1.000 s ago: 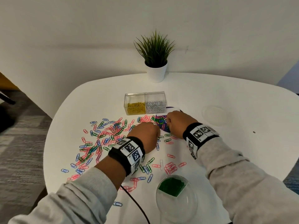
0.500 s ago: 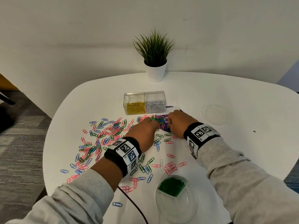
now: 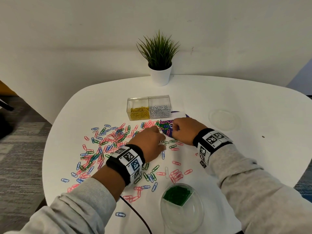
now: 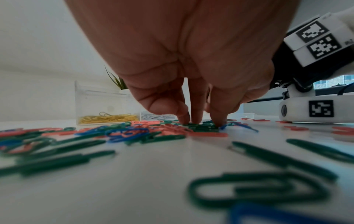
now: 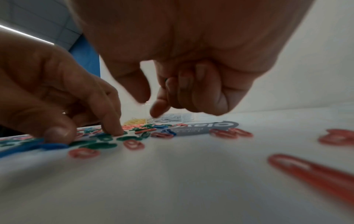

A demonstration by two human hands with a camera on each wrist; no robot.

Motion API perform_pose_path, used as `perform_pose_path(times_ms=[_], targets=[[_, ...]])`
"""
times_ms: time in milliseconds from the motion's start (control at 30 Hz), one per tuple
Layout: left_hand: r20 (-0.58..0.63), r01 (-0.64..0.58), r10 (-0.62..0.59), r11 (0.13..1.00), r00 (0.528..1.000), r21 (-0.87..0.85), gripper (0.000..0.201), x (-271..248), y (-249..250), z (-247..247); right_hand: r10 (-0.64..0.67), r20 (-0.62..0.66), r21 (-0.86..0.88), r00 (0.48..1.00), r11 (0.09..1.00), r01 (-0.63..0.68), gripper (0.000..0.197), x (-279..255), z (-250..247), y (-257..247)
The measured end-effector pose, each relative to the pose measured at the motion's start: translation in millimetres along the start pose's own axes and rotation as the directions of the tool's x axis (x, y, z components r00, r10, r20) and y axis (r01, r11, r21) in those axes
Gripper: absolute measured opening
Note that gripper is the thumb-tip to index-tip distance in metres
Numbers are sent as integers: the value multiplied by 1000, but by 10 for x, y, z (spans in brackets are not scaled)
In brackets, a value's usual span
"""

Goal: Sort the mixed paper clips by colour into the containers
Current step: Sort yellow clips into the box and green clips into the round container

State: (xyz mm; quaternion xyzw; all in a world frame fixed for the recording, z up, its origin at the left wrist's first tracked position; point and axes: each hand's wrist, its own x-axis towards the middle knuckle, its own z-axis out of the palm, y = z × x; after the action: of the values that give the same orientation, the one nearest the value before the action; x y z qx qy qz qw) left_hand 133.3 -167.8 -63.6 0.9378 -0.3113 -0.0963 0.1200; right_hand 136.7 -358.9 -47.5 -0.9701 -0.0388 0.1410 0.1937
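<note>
Fingers (image 4: 218, 119) of left hand (image 3: 148, 141) advanced onto clips (image 4: 201, 127)

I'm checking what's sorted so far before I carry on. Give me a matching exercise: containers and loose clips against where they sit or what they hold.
Things:
1. Clear box, left half
2. Clear box, right half
3. Round divided dish
4. Clear lid

Contents or place:
A. green clips in one section
B. white clips
C. lying far right with nothing in it
D. yellow clips

Pairs: 1-D, 2-B, 3-A, 4-C
</note>
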Motion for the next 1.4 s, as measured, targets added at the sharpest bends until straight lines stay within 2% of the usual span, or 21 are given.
perform_pose_path(times_ms=[100,200,467,633,667,733,800,900,1100,1167,1267,1333,1400], targets=[[-2,1,-1,1000,1000,31,26,25,-15,-16,-17,53,-67,998,998,21,19,-20,52,-30],[10,5,-5,998,1000,56,16,18,-31,-41,-33,42,-80,999,996,36,17,-16,79,-56],[19,72,-74,993,997,98,14,14,-16,6,-73,59,-124,996,989,80,20,-36,101,-75],[-52,75,-72,994,996,74,11,-5,26,-47,-93,63,-155,994,983,102,19,-41,122,-74],[-67,92,-88,994,994,55,12,-9,25,-63,-99,56,-161,994,981,107,19,-45,120,-73],[-82,120,-117,993,990,25,31,-13,4,-72,-108,41,-169,993,979,114,19,-50,117,-68],[-49,141,-140,990,989,29,45,-13,-24,-69,-115,34,-178,993,977,119,19,-48,127,-68],[-19,161,-160,987,987,15,36,-9,-54,-51,-113,36,-205,993,972,118,16,-32,148,-96],[-1,58,-58,998,998,-1,30,-1,-33,-9,-102,77,-234,992,965,118,11,-67,135,-180],[2,49,-49,999,999,13,27,1,-33,-7,-96,44,-161,994,982,102,13,-103,59,-179],[-1,63,-63,998,998,5,21,3,-28,-14,-47,-141,119,989,991,65,16,-112,-87,-52],[-6,77,-77,997,997,-2,17,12,-29,-16,37,-228,313,973,949,38,9,-102,-138,70],[-1,100,-100,995,995,-12,15,20,-28,-12,107,-199,510,974,860,10,6,-108,-140,129]])
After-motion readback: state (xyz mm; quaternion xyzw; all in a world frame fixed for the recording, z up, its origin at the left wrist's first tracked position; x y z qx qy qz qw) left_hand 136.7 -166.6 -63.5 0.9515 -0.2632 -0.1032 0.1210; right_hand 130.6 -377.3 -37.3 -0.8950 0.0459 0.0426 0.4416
